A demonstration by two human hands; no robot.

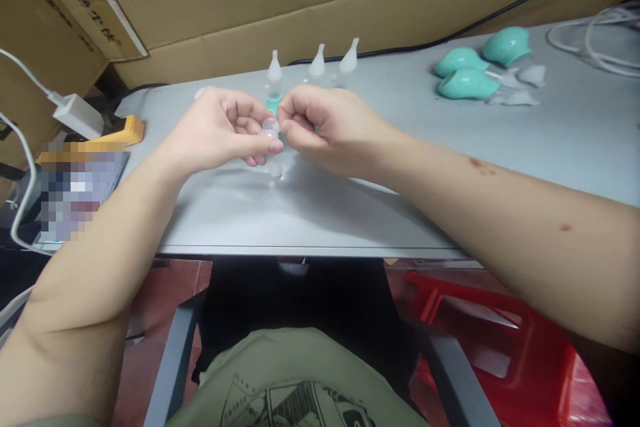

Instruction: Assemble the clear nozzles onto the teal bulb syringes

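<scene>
Small translucent plastic piece (271,133), roughly cylindrical, is held just above the pale grey tabletop (320,223), left of the middle and between the two hands. The left hand (220,130) grips it between the thumb and bent fingers. The right hand (325,127) is at its right side, with thumb and index finger drawn together; whether they pinch part of it cannot be told.

Behind the hands, near the far edge, is a row of three white, pointed nozzle tops: the left one (275,69) upright over a clear body with a teal lower part (273,103), the middle one (318,61) leaning slightly, and the right one (350,57) tilted to the right. The hands partly hide their lower ends.

On the far right lie three glossy teal rounded shells (469,83) in a cluster, with translucent white plastic pieces (520,97) just beside them. A loosely coiled white cable (595,50) is farther right. On the left are a white plug-in adapter (80,115) and a yellow-ended power strip (133,130). A brown cardboard panel (200,7) stands behind the tabletop.
</scene>
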